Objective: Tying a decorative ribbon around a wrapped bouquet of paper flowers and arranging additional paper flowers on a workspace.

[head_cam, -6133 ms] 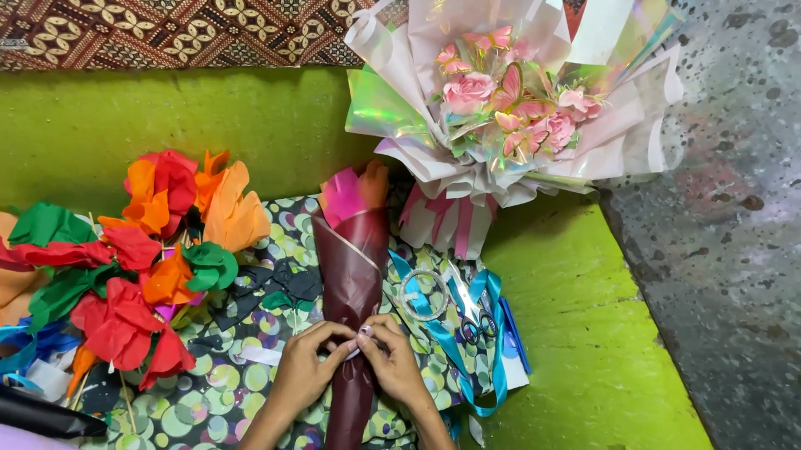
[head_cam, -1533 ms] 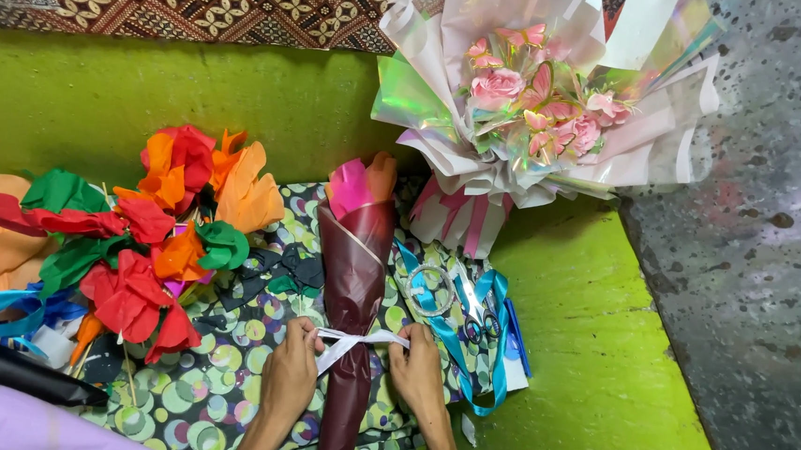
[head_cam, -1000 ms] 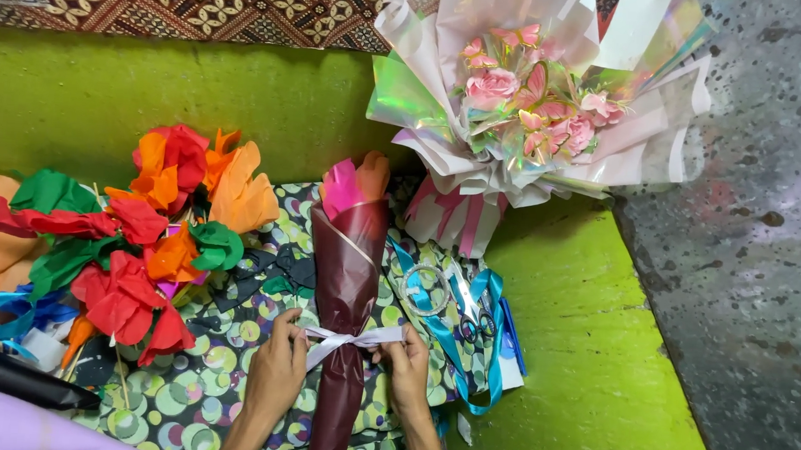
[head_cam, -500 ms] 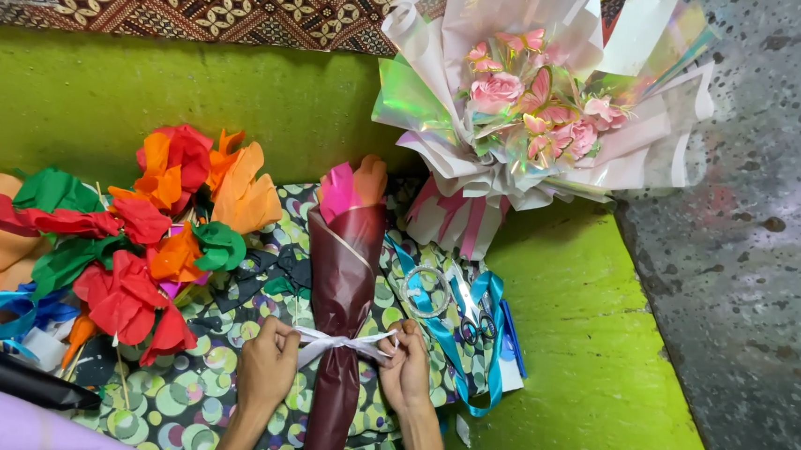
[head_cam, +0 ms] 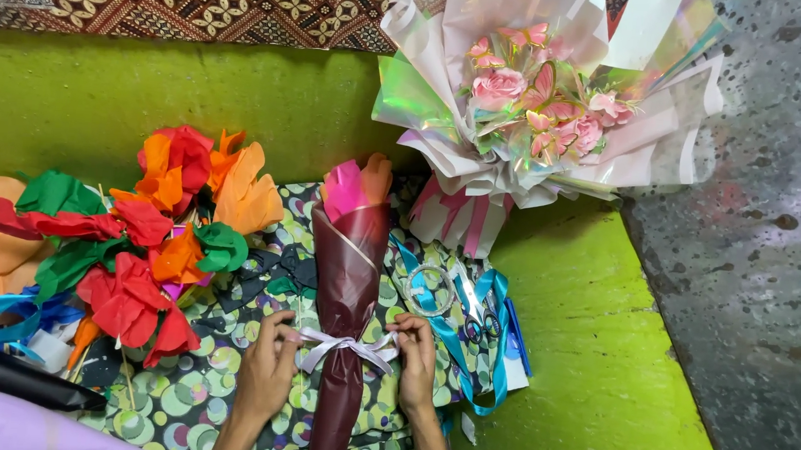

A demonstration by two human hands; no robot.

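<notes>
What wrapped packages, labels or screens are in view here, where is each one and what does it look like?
Small wrapped bouquet: centre, lying on the dotted paper, a dark maroon cone with pink and orange tops; the left hand and right hand hold the white ribbon around it.
Large wrapped bouquet: upper right, a fan of white and iridescent wrap around pink flowers.
No labels, signs or screens show.

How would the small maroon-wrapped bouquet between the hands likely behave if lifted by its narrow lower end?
The maroon-wrapped bouquet looks like thin glossy wrap around paper petals, so it is probably light and may feel slick. It widens towards the top, so it might droop there. The white ribbon cinches its waist, which probably keeps the wrap from unrolling.
</notes>
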